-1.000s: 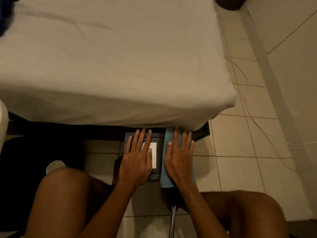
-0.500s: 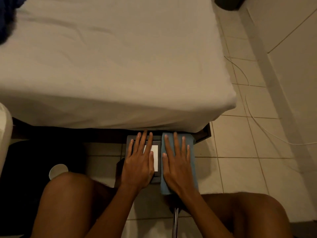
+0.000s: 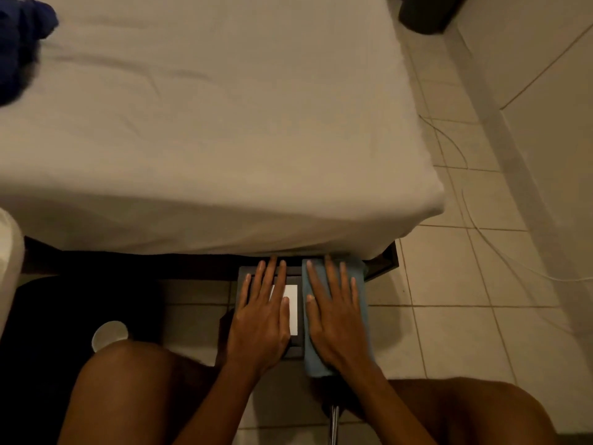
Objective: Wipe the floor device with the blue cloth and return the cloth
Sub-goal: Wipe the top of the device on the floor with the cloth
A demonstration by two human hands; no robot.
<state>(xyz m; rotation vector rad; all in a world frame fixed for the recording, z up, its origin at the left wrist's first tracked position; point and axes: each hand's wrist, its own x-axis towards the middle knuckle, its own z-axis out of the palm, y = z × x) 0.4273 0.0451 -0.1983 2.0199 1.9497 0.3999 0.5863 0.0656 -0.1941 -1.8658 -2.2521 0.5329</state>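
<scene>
A dark flat floor device [image 3: 296,345] with a white panel [image 3: 292,308] lies on the tiles at the foot of the bed. My left hand [image 3: 261,319] rests flat on its left half, fingers spread, holding nothing. The blue cloth [image 3: 361,284] covers the device's right half. My right hand [image 3: 335,319] presses flat on the cloth, fingers apart and pointing toward the bed. The device's far edge sits right at the bed frame.
A bed with a white sheet [image 3: 208,123] fills the upper view, its dark frame corner [image 3: 386,261] beside the cloth. A white cup [image 3: 109,335] stands on a dark mat [image 3: 64,316] at left. Thin cables [image 3: 481,236] run over the tiles at right. My knees flank a metal pole [image 3: 334,422].
My right hand and the cloth have slid a little forward toward the bed and spread wider over the device's right side. My left hand has stayed in place.
</scene>
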